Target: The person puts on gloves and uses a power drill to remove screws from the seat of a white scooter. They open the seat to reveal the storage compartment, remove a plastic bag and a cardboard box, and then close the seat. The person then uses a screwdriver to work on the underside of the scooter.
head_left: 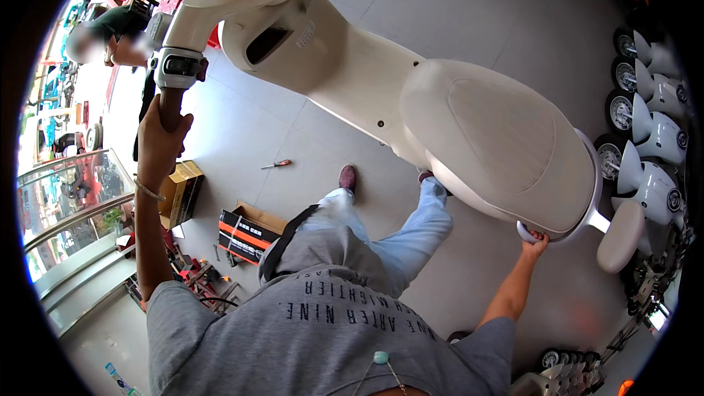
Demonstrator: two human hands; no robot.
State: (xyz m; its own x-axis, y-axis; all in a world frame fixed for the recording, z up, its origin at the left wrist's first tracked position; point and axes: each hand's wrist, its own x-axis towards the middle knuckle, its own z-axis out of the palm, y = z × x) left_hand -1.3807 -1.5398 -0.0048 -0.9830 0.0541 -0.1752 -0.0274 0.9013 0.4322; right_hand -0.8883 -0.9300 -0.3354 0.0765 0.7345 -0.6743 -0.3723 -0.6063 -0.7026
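Observation:
A cream-coloured electric scooter (359,66) stretches across in front of me, its front end at the upper left and its rear at the right. My left hand (155,148) is closed around the brown handlebar grip (171,106), just below the switch housing (178,67). At the back, my right hand (536,244) has its fingers wrapped round the pale grab rail (595,202) beside the rounded seat (506,132). A small backrest pad (621,238) sticks out behind the rail. One of my feet is partly hidden by the scooter's body.
A screwdriver (277,165) lies on the grey tiled floor (293,132). Two cardboard boxes, an open black-and-orange one (240,238) and a brown one (174,194), sit left of my legs near scattered tools. Parked scooters (653,125) line the right; another person (117,33) bends at upper left.

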